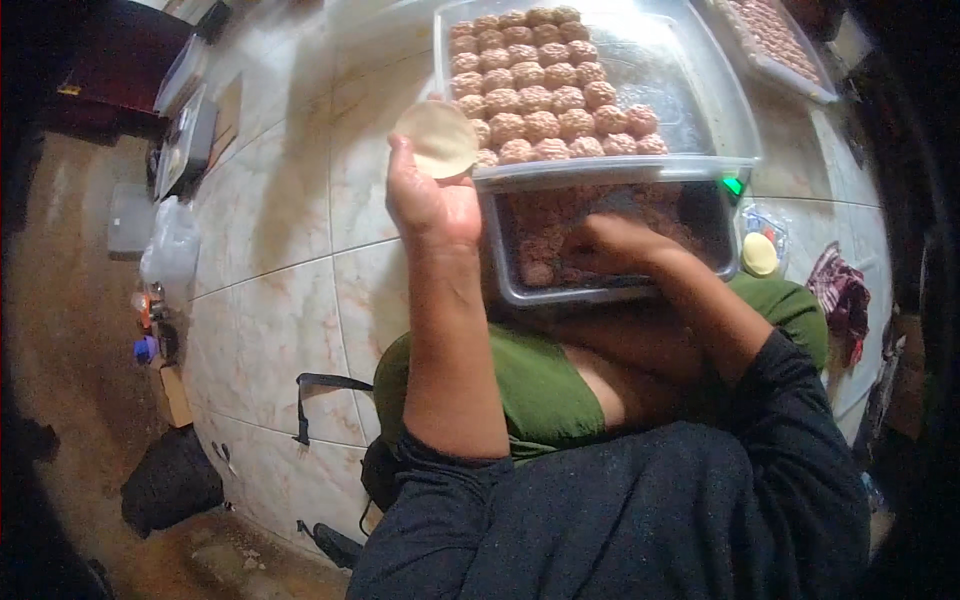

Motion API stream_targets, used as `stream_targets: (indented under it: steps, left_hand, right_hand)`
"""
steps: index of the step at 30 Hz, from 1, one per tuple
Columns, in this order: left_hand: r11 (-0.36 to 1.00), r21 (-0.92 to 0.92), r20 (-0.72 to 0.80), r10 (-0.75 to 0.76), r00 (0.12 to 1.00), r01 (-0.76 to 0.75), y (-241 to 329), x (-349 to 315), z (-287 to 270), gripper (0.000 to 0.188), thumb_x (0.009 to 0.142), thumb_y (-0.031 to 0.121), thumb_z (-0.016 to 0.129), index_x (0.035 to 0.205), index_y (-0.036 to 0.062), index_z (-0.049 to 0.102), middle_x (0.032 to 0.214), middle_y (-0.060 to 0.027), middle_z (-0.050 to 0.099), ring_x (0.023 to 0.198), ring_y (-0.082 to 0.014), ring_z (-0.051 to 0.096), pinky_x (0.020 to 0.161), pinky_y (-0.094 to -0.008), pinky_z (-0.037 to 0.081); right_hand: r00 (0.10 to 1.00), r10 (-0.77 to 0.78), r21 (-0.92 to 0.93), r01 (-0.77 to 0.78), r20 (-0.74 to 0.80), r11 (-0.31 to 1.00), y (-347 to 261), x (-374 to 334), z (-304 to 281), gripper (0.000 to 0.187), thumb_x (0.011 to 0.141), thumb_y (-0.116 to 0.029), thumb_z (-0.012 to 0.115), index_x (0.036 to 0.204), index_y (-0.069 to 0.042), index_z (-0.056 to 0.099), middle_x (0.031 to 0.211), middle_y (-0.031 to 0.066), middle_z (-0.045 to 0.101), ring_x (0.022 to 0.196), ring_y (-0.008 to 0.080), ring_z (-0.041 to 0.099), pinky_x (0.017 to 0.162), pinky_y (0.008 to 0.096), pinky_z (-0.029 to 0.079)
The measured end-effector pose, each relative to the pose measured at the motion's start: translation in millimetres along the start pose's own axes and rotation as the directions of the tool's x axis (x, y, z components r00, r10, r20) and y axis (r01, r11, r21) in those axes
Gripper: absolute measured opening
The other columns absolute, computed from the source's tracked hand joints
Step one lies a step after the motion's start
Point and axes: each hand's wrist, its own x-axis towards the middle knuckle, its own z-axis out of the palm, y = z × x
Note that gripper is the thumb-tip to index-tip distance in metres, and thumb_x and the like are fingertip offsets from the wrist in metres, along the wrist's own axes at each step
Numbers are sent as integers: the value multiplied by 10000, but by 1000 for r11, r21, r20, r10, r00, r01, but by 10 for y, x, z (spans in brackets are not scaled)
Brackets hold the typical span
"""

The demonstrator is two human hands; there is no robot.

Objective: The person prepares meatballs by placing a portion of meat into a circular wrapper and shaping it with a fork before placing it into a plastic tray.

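My left hand (432,195) is raised, palm up, with a thin round dough wrapper (437,140) held across its fingers. Below and to the right, my right hand (610,243) reaches into a dark metal tray (590,297) of reddish-brown minced filling (540,222). Its fingers are curled, and whatever lies in them is hidden. Behind the metal tray, a clear plastic tray (735,110) bears rows of pinkish, pleated dumplings (541,126) on its left and middle part. The left hand is beside this tray's near left corner.
Right of the metal tray, a pale round stack (760,254), apparently wrappers, lies by a plastic bag. A checked cloth (838,290) sits farther right. Another tray of small pinkish pieces (775,40) stands at the far right. A white plastic bag (172,243) and a black strap (335,381) are leftward.
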Motion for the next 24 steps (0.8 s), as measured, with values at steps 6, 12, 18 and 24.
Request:
stream_targets:
  steps: [6, 12, 18, 24]
  left_hand:
    - [1000, 16, -27, 9, 1000, -9, 36, 35, -139, 383, 985, 226, 377, 1248, -41, 457, 1238, -180, 532, 1154, -295, 521, 1004, -419, 422]
    - [999, 3, 21, -53, 998, 53, -22, -22, -135, 404, 991, 228, 313, 1272, -32, 444, 1252, -189, 517, 1173, -302, 504, 1020, -426, 401]
    - [953, 8, 112, -303, 946, 304, -163, -247, 73, 446, 1015, 295, 274, 1298, -18, 418, 1276, -191, 511, 1188, -298, 496, 1021, -431, 402]
    - [860, -62, 274, -474, 837, 507, -481, -435, 129, 490, 1017, 328, 250, 1344, -13, 379, 1310, -211, 480, 1209, -320, 473, 1046, -447, 368]
  right_hand:
    - [983, -106, 170, 131, -148, 977, -55, -111, -52, 168, 804, -172, 673, 907, -41, 690, 849, 150, 682, 774, 249, 670, 710, 356, 504]
    - [899, -242, 43, 276, -366, 960, -155, -449, -422, 130, 782, -141, 707, 881, -58, 697, 791, 113, 678, 684, 201, 648, 649, 322, 509]
    - [770, -284, 82, 398, -571, 914, -316, -955, -927, 108, 734, -42, 729, 832, -13, 695, 737, 71, 680, 661, 79, 614, 589, 241, 488]
    - [527, -355, -35, 523, -772, 852, -401, -1064, -985, 172, 736, -43, 741, 901, -18, 700, 759, 81, 671, 673, 103, 621, 578, 252, 481]
